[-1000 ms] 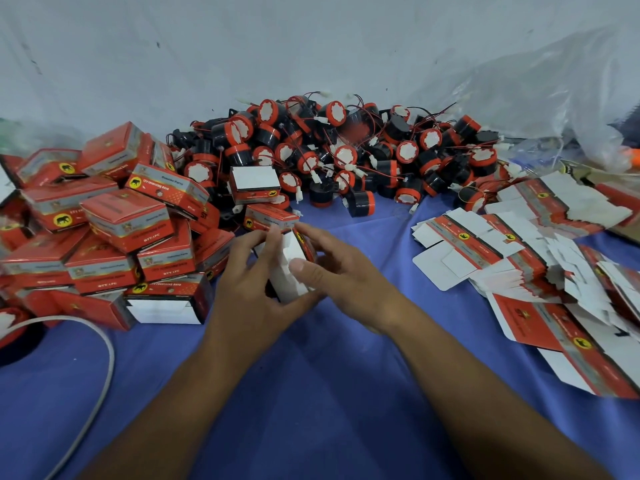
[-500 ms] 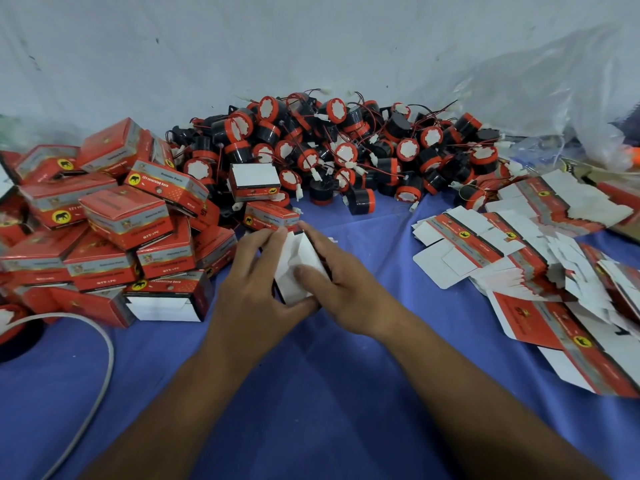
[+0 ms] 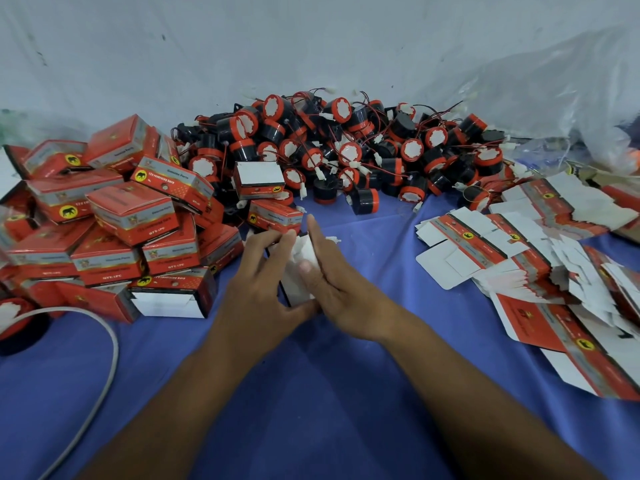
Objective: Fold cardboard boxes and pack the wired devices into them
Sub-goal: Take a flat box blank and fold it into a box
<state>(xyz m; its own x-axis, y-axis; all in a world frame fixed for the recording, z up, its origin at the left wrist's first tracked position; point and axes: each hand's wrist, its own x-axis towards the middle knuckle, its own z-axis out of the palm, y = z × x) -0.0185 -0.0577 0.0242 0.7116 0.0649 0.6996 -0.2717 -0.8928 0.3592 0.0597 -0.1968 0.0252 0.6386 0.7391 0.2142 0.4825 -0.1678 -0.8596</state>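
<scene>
Folded boxes [image 3: 135,216] read "QTY:1PC" and "Genuine Parts".

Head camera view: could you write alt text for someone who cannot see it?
The left hand and right hand hold a small cardboard box over a blue cloth, pressing its white flap. A heap of folded red boxes lies at left, wired devices behind, flat box blanks at right.

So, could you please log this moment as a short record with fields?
Held item: box, white flap facing the camera
Left hand: grips its left edge
Right hand: thumb and fingers pinch its right side
Left: pile of folded boxes
Back: heap of wired devices
Right: flat box blanks
Surface: blue cloth
</scene>
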